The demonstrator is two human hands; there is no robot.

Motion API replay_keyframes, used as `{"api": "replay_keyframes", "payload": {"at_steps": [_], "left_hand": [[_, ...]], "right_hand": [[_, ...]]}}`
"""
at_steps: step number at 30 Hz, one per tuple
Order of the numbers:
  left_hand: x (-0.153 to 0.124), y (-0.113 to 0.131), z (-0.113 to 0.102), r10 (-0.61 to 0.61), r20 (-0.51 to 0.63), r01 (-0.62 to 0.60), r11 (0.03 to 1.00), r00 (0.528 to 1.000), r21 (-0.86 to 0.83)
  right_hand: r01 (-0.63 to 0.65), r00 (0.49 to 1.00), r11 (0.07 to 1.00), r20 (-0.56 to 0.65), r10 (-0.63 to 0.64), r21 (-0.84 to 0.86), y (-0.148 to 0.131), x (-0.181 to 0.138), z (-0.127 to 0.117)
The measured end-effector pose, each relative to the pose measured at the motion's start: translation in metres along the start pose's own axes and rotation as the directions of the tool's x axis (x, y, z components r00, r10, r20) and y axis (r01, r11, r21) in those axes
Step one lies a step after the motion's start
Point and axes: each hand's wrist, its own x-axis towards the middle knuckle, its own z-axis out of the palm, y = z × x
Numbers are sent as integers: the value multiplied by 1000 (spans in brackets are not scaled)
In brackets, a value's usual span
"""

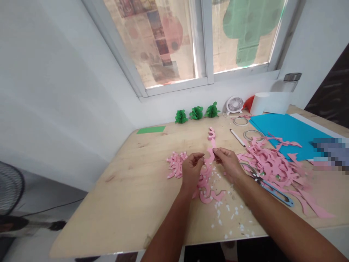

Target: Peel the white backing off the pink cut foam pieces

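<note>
My right hand (227, 162) is closed in a pinch on a pink curved cut-out (211, 155), held just above the tabletop. Close by on the left, my left hand (192, 168) has its thumb and index finger pressed together at the cut-out's edge; whatever lies between those fingertips is too small to make out. Beyond the hands, a small pink curled piece (211, 133) stands on the table. More pink curved cut-outs (206, 196) lie loose under and in front of my hands. A pile of pink pieces with white bits (176, 163) sits beside my left hand, which partly covers it.
Right of my right arm are pink scraps (272, 163), blue-handled scissors (278, 193), a white pen (237, 137), tape rings (253, 135) and blue sheets (289, 133). White bits (233, 211) litter the front. Green paper shapes (196, 113) and a small fan (235, 104) line the wall.
</note>
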Motion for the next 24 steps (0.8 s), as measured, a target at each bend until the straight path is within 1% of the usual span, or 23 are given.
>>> {"api": "replay_keyframes", "payload": {"at_steps": [5,8,12,16,21,24], "left_hand": [[-1,3,0,38,-102,-38,999,994,8],[-2,4,1,65,-112,-60,997,992,47],[-4,1,2,81,-66,-77,995,995,64],[-4,-1,2,104,-50,-100,991,993,85],[-3,1,0,111,-52,-104,988,992,117],[-4,2,0,96,-38,-90,987,995,136]], "right_hand": [[-15,989,1000,148,15,-1,3,-3,3],[19,981,999,196,-12,-35,6,-5,6],[54,981,996,190,-40,-73,12,-4,6],[44,988,996,151,-32,-73,15,-1,3],[39,988,998,148,-33,-39,11,-2,2],[27,991,999,135,-22,-37,9,-2,3]]}}
